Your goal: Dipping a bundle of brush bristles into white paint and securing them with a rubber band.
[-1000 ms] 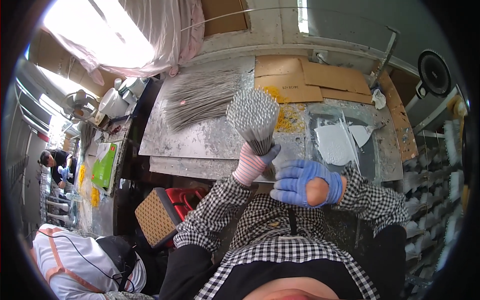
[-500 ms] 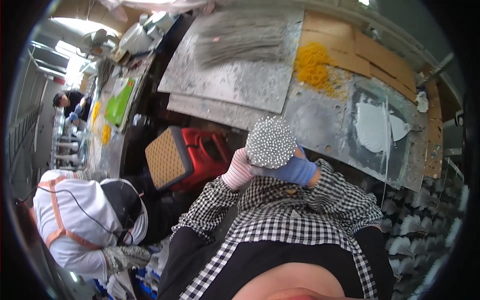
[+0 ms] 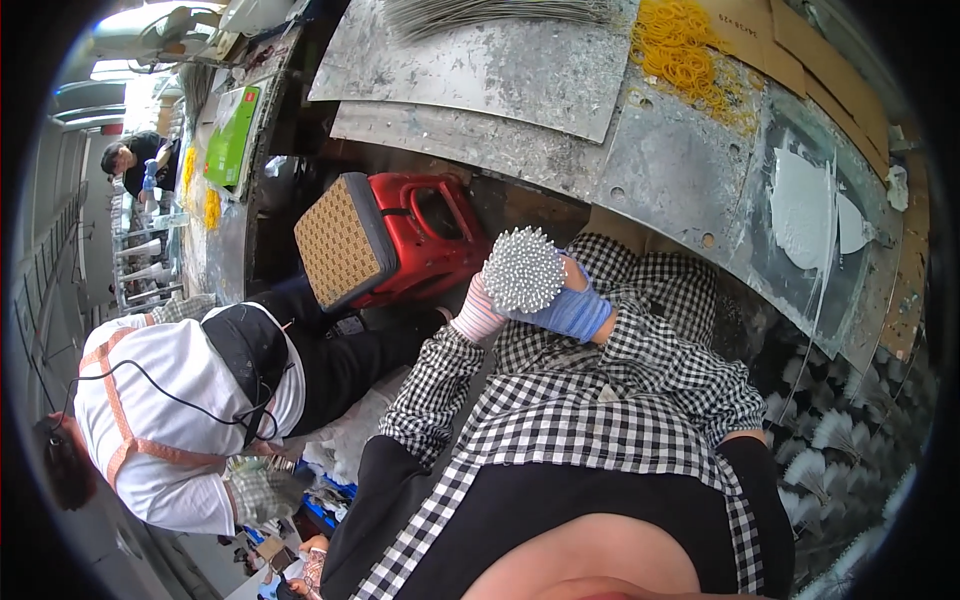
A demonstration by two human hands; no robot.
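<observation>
A tight bundle of thin stems with silvery bead-like tips (image 3: pixel 523 270) is held upright in front of my lap, its rounded head facing up. My left hand (image 3: pixel 479 313), in a pink-striped glove, is closed around its left side. On the other side my right hand (image 3: pixel 574 309), in a blue glove, wraps it from below and right. The beaded head hides the stems and most of my fingertips. Beyond my hands stands a paint-stained worktable (image 3: pixel 450 148). A sheaf of thin grey wires (image 3: pixel 500 12) lies on a board there.
Yellow rubber bands (image 3: pixel 682 55) are heaped at the table's back. White paste (image 3: pixel 803 212) is spread on a dark plate at right. A red stool (image 3: pixel 430 225) with a woven-pattern seat stands left of my hands. White feathery pieces (image 3: pixel 842 440) fill the lower right. A co-worker (image 3: pixel 170 400) bends at left.
My view has shifted, so the table and wires sit higher in the picture. The bundle, still in both hands, appears slightly further left and its head is tilted a little differently.
</observation>
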